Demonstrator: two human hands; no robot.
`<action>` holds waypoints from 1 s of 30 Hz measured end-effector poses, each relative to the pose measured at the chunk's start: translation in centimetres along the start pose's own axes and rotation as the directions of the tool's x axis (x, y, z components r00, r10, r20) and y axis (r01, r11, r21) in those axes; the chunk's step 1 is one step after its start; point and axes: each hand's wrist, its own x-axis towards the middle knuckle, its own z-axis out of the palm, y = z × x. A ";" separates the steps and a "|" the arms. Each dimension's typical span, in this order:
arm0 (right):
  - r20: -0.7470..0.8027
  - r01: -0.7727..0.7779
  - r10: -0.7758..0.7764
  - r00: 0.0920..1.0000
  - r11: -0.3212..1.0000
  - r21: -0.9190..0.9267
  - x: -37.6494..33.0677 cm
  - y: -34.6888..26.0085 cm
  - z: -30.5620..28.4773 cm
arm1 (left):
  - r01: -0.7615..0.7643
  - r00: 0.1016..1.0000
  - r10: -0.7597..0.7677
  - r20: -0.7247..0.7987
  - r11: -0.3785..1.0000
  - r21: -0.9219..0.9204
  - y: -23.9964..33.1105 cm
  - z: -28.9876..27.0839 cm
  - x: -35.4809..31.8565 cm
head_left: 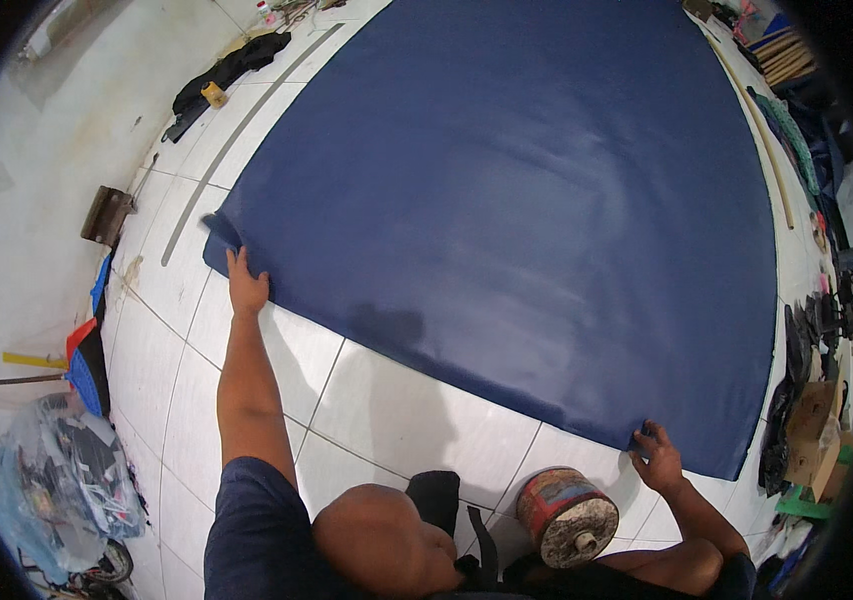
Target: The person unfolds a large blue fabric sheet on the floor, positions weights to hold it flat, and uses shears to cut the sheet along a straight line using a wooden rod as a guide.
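A large dark blue sheet (507,210), smooth and slightly shiny like vinyl, lies spread over the white tiled floor. Its near left corner is curled up in a small flap (219,230). At that corner my left hand (249,285) rests on the near edge, fingers stretched and apart. My right hand (659,458) has its fingers bent around the near edge towards the right corner, thumb in front. Between my right forearm and my knee stands a round red can (569,515) with a grimy pale top and a knob.
A long flat metal strip (247,125) lies left of the sheet, by a black cloth (225,80) and a yellow bottle (214,95). Along the left wall are a dustpan (89,370) and plastic bags (67,470). A wooden stick (772,165) and a cardboard box (813,435) lie at right.
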 end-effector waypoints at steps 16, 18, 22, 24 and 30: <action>0.064 -0.004 -0.001 0.998 0.997 0.075 0.0 0.6 1.1 | 0.014 0.992 -0.002 -0.123 0.994 0.104 1.8 1.1 -0.3; 0.107 -0.047 0.040 0.993 0.997 0.065 -1.3 2.2 1.3 | -0.375 0.918 0.382 0.108 0.923 -0.083 11.6 2.7 -7.0; 0.031 0.072 -0.074 0.997 0.997 0.037 2.0 1.8 1.3 | -0.701 0.523 0.738 0.426 0.657 -0.278 21.9 2.0 -17.5; 0.004 0.018 -0.018 1.000 0.996 0.089 0.5 2.7 2.9 | -0.765 0.359 0.810 0.465 0.540 -0.350 27.3 1.3 -21.4; -0.033 0.060 -0.056 0.998 0.990 0.124 -0.2 3.5 4.6 | -0.860 0.290 0.870 0.399 0.420 -0.291 27.4 3.3 -21.6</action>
